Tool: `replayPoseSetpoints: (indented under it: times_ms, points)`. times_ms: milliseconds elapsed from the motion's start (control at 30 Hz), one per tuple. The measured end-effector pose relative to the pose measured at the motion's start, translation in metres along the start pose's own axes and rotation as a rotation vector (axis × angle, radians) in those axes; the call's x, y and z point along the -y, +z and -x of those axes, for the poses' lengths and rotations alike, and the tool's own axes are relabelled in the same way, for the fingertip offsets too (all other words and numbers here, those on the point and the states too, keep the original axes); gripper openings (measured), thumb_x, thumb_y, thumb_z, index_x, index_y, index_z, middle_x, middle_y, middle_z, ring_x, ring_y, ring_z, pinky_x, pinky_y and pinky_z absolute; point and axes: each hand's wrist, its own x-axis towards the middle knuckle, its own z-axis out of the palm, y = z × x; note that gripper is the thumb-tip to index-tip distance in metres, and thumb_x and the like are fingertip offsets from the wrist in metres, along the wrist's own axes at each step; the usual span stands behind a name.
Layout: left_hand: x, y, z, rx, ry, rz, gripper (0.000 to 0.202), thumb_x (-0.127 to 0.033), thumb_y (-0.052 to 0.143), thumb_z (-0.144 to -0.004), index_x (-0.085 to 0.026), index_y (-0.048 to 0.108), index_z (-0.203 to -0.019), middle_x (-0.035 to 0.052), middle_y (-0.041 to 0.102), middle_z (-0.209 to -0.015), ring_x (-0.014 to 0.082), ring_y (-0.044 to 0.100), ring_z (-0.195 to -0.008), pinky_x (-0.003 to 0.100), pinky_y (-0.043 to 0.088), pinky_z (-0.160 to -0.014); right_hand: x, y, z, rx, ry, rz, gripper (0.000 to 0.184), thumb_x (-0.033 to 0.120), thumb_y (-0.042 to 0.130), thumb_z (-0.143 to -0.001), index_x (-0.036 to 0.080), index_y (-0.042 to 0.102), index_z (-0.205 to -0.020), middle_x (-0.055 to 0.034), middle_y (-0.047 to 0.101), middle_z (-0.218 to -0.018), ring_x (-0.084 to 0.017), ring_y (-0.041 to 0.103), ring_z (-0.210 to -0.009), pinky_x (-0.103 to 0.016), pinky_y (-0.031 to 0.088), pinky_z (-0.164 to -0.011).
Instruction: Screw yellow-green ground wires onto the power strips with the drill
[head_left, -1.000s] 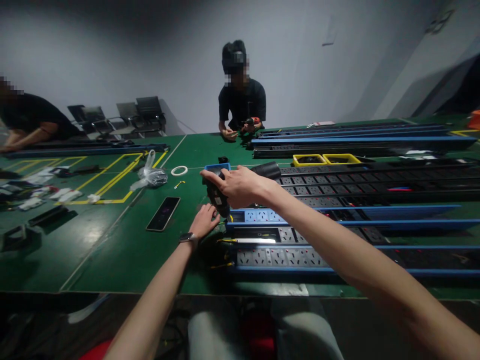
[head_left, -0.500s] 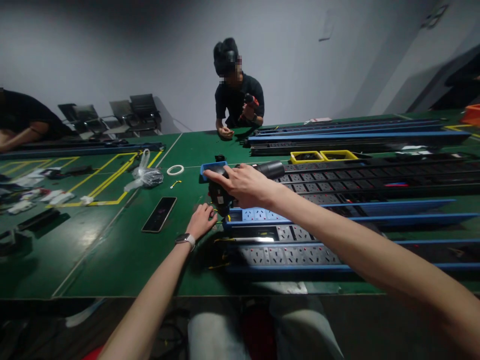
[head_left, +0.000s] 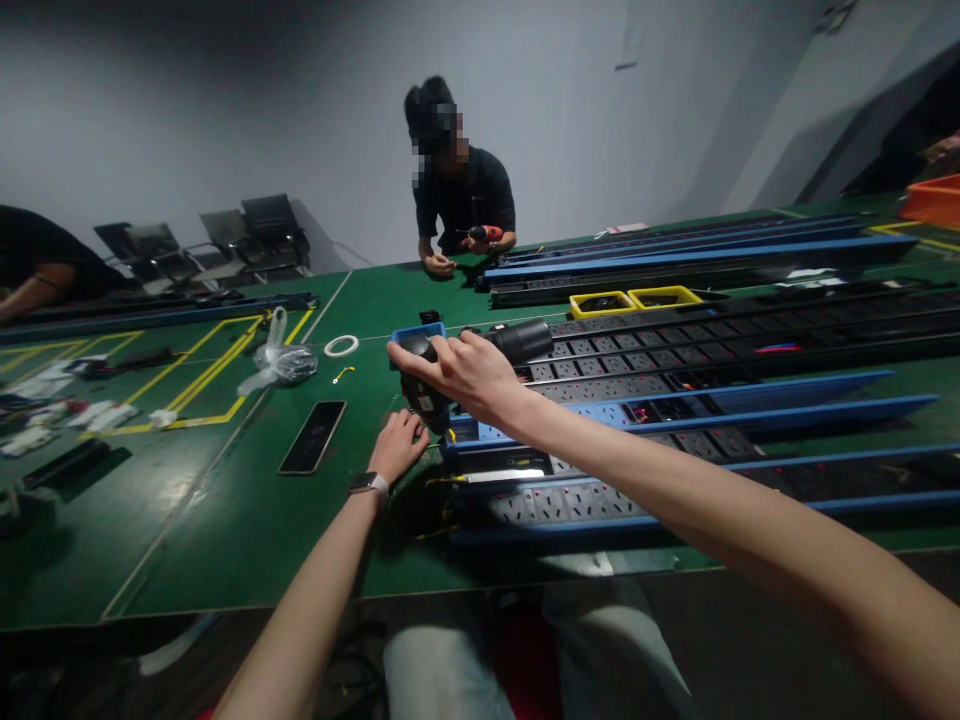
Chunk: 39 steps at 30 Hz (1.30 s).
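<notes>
My right hand (head_left: 476, 375) is closed round a black power drill (head_left: 427, 395), which stands over the left end of a blue socket strip (head_left: 589, 413). The drill's black cylindrical part (head_left: 521, 341) points to the right. Just below it, my left hand (head_left: 400, 443) rests at the strip's end with its fingers curled in. A yellow-green wire (head_left: 433, 446) shows beside those fingertips; what they pinch is hidden. Nearer to me lies another socket strip (head_left: 555, 505) in a blue-edged channel, with yellow wire ends at its left. Behind the drill sits a small blue tray (head_left: 409, 332).
A phone (head_left: 313, 437), a white ring (head_left: 342, 346), a ring-ended yellow wire (head_left: 343, 375) and a plastic bag (head_left: 281, 362) lie on the left. Two yellow trays (head_left: 602, 304) stand behind long black socket strips (head_left: 600, 345). Across the table a co-worker (head_left: 465, 205) holds a red drill (head_left: 485, 233).
The view has shifted slightly, so the scene sits further left. The co-worker's red drill has come down from chest height. My hands stay at the strip's end, still holding the same places.
</notes>
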Motion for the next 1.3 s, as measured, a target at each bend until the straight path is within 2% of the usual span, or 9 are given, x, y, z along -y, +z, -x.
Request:
replayPoseSetpoints:
  times_ms: [133, 333, 467, 633, 900, 1033, 1167, 1300]
  points:
    - [-0.001, -0.001, 0.001, -0.002, -0.027, 0.007, 0.012, -0.027, 0.052, -0.093, -0.022, 0.055, -0.083, 0.0078, 0.056, -0.093, 0.0242, 0.052, -0.096, 0.036, 0.046, -0.087, 0.003, -0.005, -0.002, 0.014, -0.018, 0.018, 0.077, -0.004, 0.021, -0.092, 0.03, 0.003, -0.16, -0.0085, 0.062, -0.109, -0.021, 0.062, -0.088, -0.033, 0.041, -0.074]
    - [-0.002, -0.001, 0.001, -0.016, -0.076, 0.02, 0.016, -0.027, 0.056, -0.09, -0.022, 0.053, -0.075, 0.009, 0.057, -0.09, 0.0258, 0.053, -0.094, 0.038, 0.047, -0.085, -0.001, 0.0, -0.001, -0.059, -0.112, 0.005, 0.074, 0.0, 0.017, -0.096, 0.034, -0.002, -0.159, -0.0083, 0.061, -0.113, -0.02, 0.059, -0.087, -0.033, 0.04, -0.075]
    - [-0.002, -0.001, 0.002, -0.024, -0.062, 0.027, 0.014, -0.027, 0.055, -0.091, -0.021, 0.055, -0.078, 0.0094, 0.058, -0.093, 0.0257, 0.053, -0.097, 0.037, 0.047, -0.087, -0.004, 0.001, -0.002, -0.044, -0.11, -0.035, 0.076, 0.0, 0.019, -0.096, 0.035, 0.0, -0.16, -0.0079, 0.06, -0.117, -0.02, 0.059, -0.091, -0.034, 0.04, -0.08]
    - [-0.003, -0.002, 0.001, -0.034, -0.055, 0.039, 0.012, -0.026, 0.053, -0.091, -0.022, 0.055, -0.08, 0.0082, 0.057, -0.09, 0.0249, 0.052, -0.093, 0.037, 0.047, -0.086, -0.003, -0.002, -0.004, 0.023, -0.049, -0.077, 0.076, 0.0, 0.023, -0.094, 0.034, 0.004, -0.16, -0.009, 0.062, -0.114, -0.021, 0.061, -0.091, -0.035, 0.04, -0.078]
    - [-0.003, -0.003, 0.001, -0.031, -0.053, 0.053, 0.015, -0.027, 0.052, -0.091, -0.022, 0.05, -0.077, 0.0067, 0.056, -0.089, 0.0228, 0.051, -0.091, 0.036, 0.046, -0.086, -0.005, 0.002, -0.007, -0.004, -0.055, -0.013, 0.076, 0.002, 0.028, -0.093, 0.029, 0.004, -0.16, -0.0091, 0.062, -0.115, -0.022, 0.062, -0.091, -0.033, 0.039, -0.078]
    - [-0.002, -0.002, 0.0, -0.018, -0.049, 0.042, 0.014, -0.026, 0.052, -0.091, -0.022, 0.051, -0.078, 0.0068, 0.057, -0.093, 0.022, 0.052, -0.092, 0.036, 0.045, -0.087, -0.006, 0.006, -0.007, -0.014, -0.059, -0.008, 0.083, 0.003, 0.036, -0.09, 0.028, -0.002, -0.16, -0.0101, 0.063, -0.114, -0.022, 0.062, -0.09, -0.034, 0.038, -0.075]
    - [-0.002, -0.001, 0.0, -0.022, -0.054, 0.041, 0.014, -0.027, 0.052, -0.091, -0.021, 0.052, -0.078, 0.0073, 0.056, -0.092, 0.0227, 0.051, -0.092, 0.037, 0.045, -0.087, -0.006, 0.006, -0.005, -0.022, -0.048, -0.003, 0.075, 0.005, 0.029, -0.095, 0.029, 0.001, -0.16, -0.0112, 0.063, -0.114, -0.022, 0.062, -0.089, -0.034, 0.038, -0.075]
    - [-0.002, 0.0, 0.0, -0.034, -0.046, 0.048, 0.015, -0.027, 0.053, -0.091, -0.022, 0.051, -0.076, 0.0069, 0.055, -0.088, 0.0235, 0.051, -0.091, 0.037, 0.045, -0.084, -0.006, 0.006, -0.003, -0.031, -0.064, 0.014, 0.078, 0.003, 0.033, -0.092, 0.027, 0.002, -0.16, -0.0118, 0.062, -0.116, -0.022, 0.062, -0.089, -0.033, 0.04, -0.076]
